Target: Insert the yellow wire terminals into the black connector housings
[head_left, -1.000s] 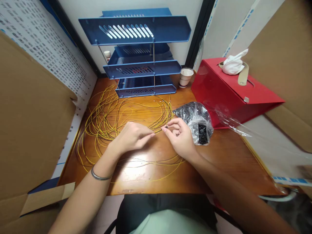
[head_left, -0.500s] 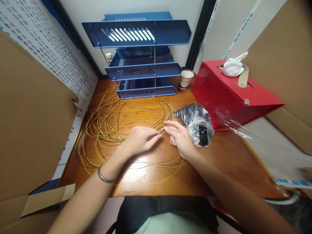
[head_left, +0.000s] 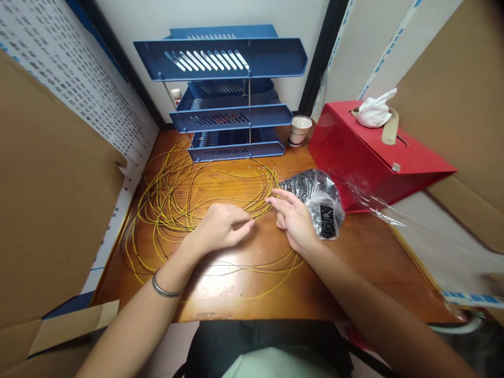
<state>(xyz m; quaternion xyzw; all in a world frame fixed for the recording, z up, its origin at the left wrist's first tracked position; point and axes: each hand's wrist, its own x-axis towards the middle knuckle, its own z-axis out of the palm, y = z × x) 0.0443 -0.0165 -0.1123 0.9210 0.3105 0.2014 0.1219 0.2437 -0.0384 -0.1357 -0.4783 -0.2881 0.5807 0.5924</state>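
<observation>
Long yellow and dark wires (head_left: 165, 202) lie in loose loops on the wooden table (head_left: 366, 268), with thin ends near the middle. My left hand (head_left: 226, 226) is over the lower right part of the loops, thumb and fingers nearly together; whether a wire is between them is too small to tell. To its right, my right hand (head_left: 291, 215) has its index and middle fingers stretched out and the others curled, and I make out nothing in it. A clear plastic bag with black parts (head_left: 315, 191) lies just beyond my right hand.
A blue three-tier tray rack (head_left: 275, 58) stands at the back, with a paper cup (head_left: 300, 131) beside it. At the right is a red tissue box (head_left: 362, 152). Cardboard (head_left: 51, 173) rises along the left side.
My hands have moved apart: the left slightly to the left, the right slightly to the right. The fingertips that were close together now have a wider gap between them.
</observation>
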